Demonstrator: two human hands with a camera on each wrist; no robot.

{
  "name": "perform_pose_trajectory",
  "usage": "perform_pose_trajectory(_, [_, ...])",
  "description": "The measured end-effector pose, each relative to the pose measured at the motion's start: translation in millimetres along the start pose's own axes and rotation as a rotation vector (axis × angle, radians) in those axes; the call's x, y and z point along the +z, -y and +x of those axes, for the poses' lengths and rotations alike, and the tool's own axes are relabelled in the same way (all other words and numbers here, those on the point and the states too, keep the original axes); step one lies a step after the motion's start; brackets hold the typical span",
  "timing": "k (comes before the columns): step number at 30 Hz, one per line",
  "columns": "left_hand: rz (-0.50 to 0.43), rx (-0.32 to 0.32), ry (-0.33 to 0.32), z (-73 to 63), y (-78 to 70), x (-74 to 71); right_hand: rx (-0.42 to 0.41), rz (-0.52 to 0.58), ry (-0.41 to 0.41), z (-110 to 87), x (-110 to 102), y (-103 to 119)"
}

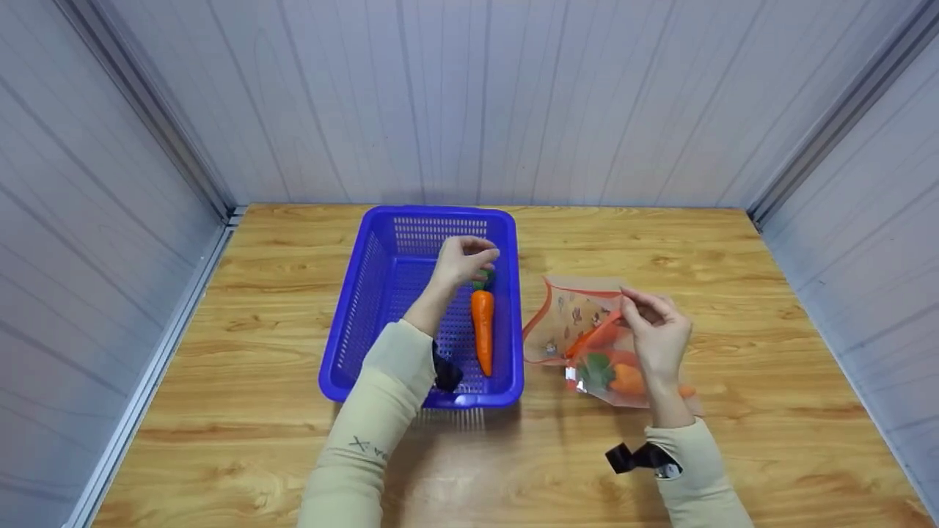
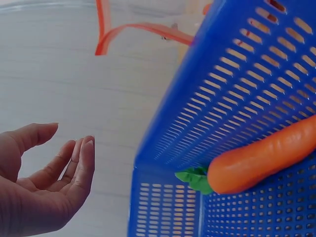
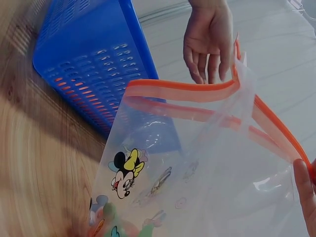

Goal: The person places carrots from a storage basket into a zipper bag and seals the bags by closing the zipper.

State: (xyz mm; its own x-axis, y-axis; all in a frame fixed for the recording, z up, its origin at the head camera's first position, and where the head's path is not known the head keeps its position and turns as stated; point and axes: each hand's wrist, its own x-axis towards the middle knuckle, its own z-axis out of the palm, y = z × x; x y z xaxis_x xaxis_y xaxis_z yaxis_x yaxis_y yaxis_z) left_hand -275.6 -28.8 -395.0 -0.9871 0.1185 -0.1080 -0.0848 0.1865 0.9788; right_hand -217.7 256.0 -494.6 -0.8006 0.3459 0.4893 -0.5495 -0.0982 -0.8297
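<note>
My left hand (image 1: 463, 260) hovers over the blue basket (image 1: 331, 330), thumb and fingers apart and loosely bent, holding nothing. Below it an orange toy carrot (image 1: 482, 330) with a green top lies along the basket's right side. In the left wrist view the carrot (image 2: 261, 158) is apart from the hand (image 2: 49, 173). My right hand (image 1: 660, 337) pinches the orange-trimmed rim of a clear zip bag (image 1: 561, 323) between thumb and fingers. The bag's mouth gapes toward the basket. Through its printed plastic show orange and green pieces (image 1: 627, 378), partly hidden by the hand.
The wooden table (image 1: 257, 411) carries the basket at centre and the bag to its right. Pale panel walls (image 1: 455, 103) enclose the back and both sides. Black camera mounts (image 1: 447, 372) are strapped to both wrists.
</note>
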Motion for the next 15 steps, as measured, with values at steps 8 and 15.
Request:
perform_pose_trajectory(8, [-0.106, -0.129, -0.091, 17.3, 18.6, -1.9, 0.043, 0.002, -0.006, -1.0, -1.0, -6.6])
perform_pose_trajectory(15, [-0.159, -0.193, -0.160, 25.6, 31.6, -4.3, 0.045, 0.014, 0.005, 0.8, -8.5, -21.2])
